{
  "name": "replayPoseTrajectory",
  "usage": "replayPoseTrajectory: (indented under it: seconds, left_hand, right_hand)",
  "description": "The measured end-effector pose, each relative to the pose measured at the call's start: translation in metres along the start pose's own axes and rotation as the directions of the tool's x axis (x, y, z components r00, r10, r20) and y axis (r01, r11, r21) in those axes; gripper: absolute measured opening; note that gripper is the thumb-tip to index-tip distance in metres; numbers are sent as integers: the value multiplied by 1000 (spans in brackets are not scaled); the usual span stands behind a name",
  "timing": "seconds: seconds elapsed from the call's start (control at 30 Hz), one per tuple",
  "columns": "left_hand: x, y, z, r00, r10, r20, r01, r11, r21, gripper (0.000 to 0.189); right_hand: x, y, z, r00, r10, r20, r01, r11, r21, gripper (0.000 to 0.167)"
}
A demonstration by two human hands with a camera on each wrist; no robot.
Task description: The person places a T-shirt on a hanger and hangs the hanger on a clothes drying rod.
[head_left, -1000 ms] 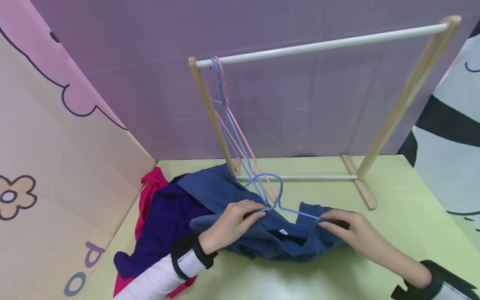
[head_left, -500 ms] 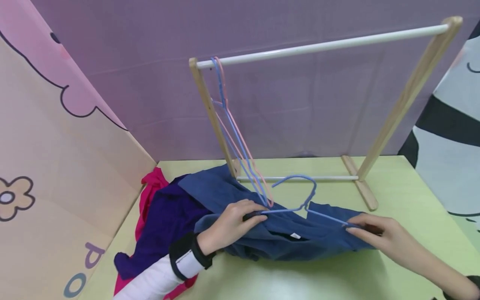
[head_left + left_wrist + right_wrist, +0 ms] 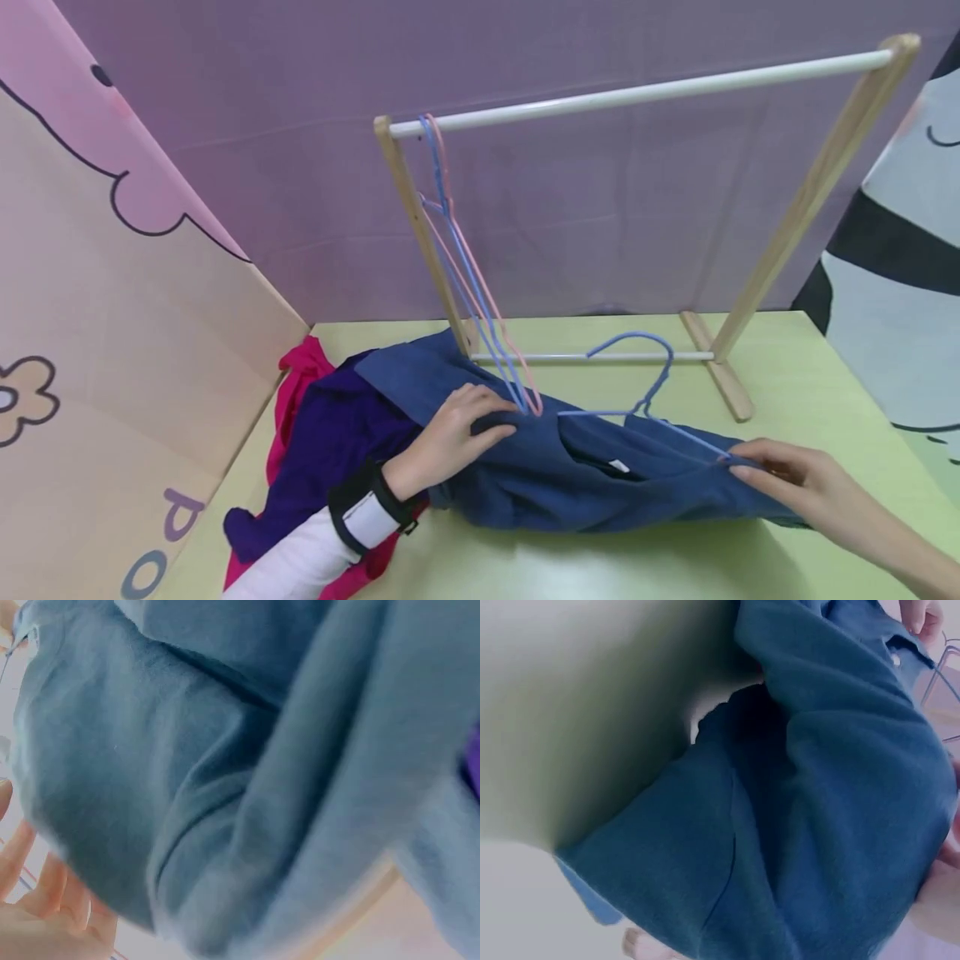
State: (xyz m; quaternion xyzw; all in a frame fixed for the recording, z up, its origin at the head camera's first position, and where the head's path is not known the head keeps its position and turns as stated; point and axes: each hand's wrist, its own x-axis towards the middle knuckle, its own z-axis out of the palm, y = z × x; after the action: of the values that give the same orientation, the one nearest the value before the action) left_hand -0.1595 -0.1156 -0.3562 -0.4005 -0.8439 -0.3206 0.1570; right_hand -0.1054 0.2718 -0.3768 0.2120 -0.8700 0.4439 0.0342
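A blue shirt [image 3: 525,475], with a white tag at its neckline, stretches across the table between both hands. A blue hanger [image 3: 656,383] sits partly in its neck opening, hook up; its left arm runs under the cloth. My left hand [image 3: 457,433] holds a fold of the shirt's left side between thumb and fingers; in the left wrist view, cloth hides part of that hand [image 3: 60,919]. At the other shoulder, my right hand [image 3: 795,479] pinches the shirt together with the hanger's right arm. Shirt fabric [image 3: 840,787] fills much of the right wrist view.
A garment rack [image 3: 652,92] with wooden posts and a white rail stands behind the shirt. From its left end hang a pink hanger [image 3: 480,275] and a blue one, reaching down near my left hand. Purple [image 3: 337,442] and pink garments [image 3: 303,362] lie at left.
My right hand has moved right, drawing the hanger and the shirt's shoulder along. The hanger's left arm has slid out of my left hand, which has shifted slightly left and still holds cloth.
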Motion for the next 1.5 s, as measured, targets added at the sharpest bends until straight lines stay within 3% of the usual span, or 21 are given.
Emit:
replayPoseTrajectory:
  seconds: [0.13,0.2,0.37,0.47,0.63,0.83,1.03,1.17,1.27,1.37,1.5]
  left_hand:
    - [-5,-6,-2,999,-20,-47,22,999,44,23]
    - [-7,-8,-3,997,-33,-66,37,998,56,23]
    - [-12,-11,-4,994,-77,-81,81,995,52,22]
    - [-14,-12,-4,992,-102,-76,105,993,43,22]
    - [-18,-13,-4,989,-139,-57,139,990,6,21]
    - [-23,-16,-5,986,-159,-45,159,987,7,20]
    - [-26,-19,-6,980,-193,-41,193,981,-2,20]
    - [-27,-20,-5,977,-211,-33,212,977,9,18]
    - [-28,-22,-4,976,-215,-29,216,976,21,17]
    - [-29,-23,-3,978,-208,-35,209,978,27,16]
    - [-29,-24,-3,979,-198,-42,199,980,28,16]
  right_hand:
    - [1,4,0,999,46,-29,-46,999,3,21]
    - [3,5,-3,994,105,-38,-106,994,-13,17]
    - [10,8,-14,956,286,-71,-291,954,-69,25]
    - [17,13,-22,942,313,-119,-325,941,-92,32]
    - [33,16,-41,931,282,-231,-316,940,-127,31]
    - [52,1,-67,918,265,-296,-315,939,-136,12]
    - [69,-3,-92,905,211,-371,-296,936,-190,9]
    - [81,-9,-108,878,217,-427,-330,920,-211,12]
    - [90,-18,-121,861,228,-455,-334,928,-166,7]
    - [98,-27,-136,857,242,-455,-298,953,-54,15]
    - [106,-40,-151,855,194,-481,-159,981,113,28]
